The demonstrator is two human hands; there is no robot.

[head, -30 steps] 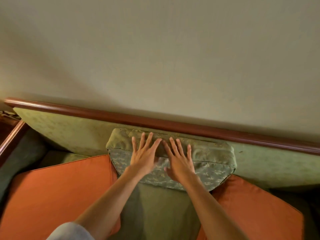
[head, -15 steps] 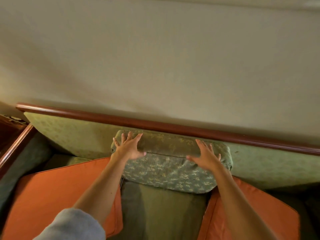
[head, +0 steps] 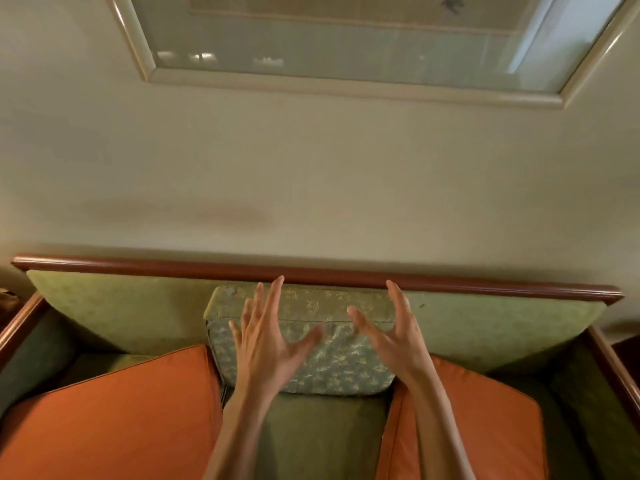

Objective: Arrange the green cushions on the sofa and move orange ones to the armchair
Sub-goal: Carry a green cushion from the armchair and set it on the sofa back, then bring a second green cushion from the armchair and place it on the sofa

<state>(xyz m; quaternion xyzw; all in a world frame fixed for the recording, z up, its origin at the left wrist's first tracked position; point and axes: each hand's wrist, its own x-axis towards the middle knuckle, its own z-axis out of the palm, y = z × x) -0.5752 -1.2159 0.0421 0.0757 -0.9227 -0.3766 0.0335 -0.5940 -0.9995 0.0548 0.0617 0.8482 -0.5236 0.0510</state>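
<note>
Hovering with fingers spread, left hand and right hand front the green cushion; orange cushions flank it.

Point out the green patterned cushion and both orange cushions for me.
green patterned cushion point(head: 346, 370): head view, lower front face.
left orange cushion point(head: 114, 414): head view, middle of its top face.
right orange cushion point(head: 495, 417): head view, top face beside the right forearm.

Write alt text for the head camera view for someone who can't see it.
Two open hands, left hand and right hand, hover in front of a green patterned cushion propped against the sofa backrest. An orange cushion lies on either side, the other orange cushion at right; a framed picture hangs above.
</note>
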